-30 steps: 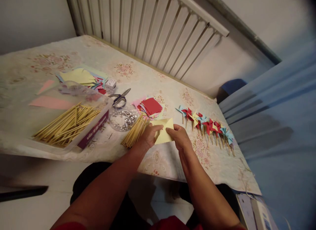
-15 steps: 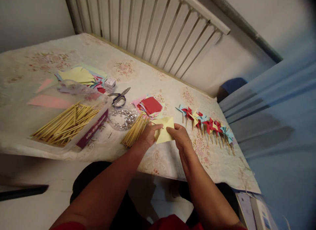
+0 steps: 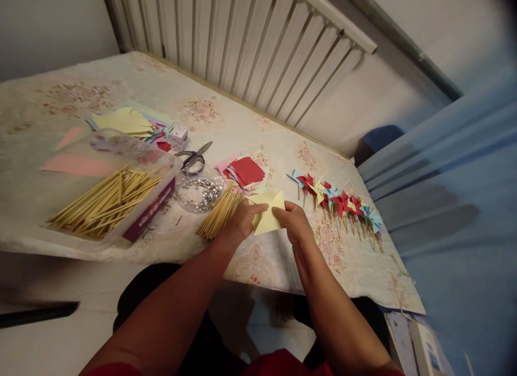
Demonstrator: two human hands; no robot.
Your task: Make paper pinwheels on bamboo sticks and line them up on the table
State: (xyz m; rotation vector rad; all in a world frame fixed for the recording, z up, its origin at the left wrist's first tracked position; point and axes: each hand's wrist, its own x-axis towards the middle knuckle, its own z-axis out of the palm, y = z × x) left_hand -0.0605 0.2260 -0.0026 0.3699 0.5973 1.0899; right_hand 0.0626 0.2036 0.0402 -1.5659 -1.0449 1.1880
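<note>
A yellow paper square [image 3: 270, 221], cut with slits, is held above the table's front part. My left hand [image 3: 244, 218] pinches its left side, thumb lying on top near the middle. On the right side, my right hand [image 3: 294, 220] grips the same paper between thumb and fingers. Just left of my left hand lies a bundle of thin wooden sticks [image 3: 218, 213]. Behind the hands sits a stack of coloured paper squares [image 3: 246, 171], red on top. A round clear dish [image 3: 199, 194] of shiny metal pins or beads stands beside the sticks.
Several finished paper pinwheels [image 3: 341, 203] lie in a row at the right. Scissors [image 3: 194, 158] lie behind the dish. A plastic box [image 3: 155, 206] of sticks stands left, with yellow paper sheets [image 3: 123, 121] and a small white box [image 3: 178, 133] behind it. A blue curtain [image 3: 456, 203] hangs right.
My left thumb has shifted very slightly toward the middle of the yellow paper. Both hands keep their hold on it, and the things on the table stay as they were.
</note>
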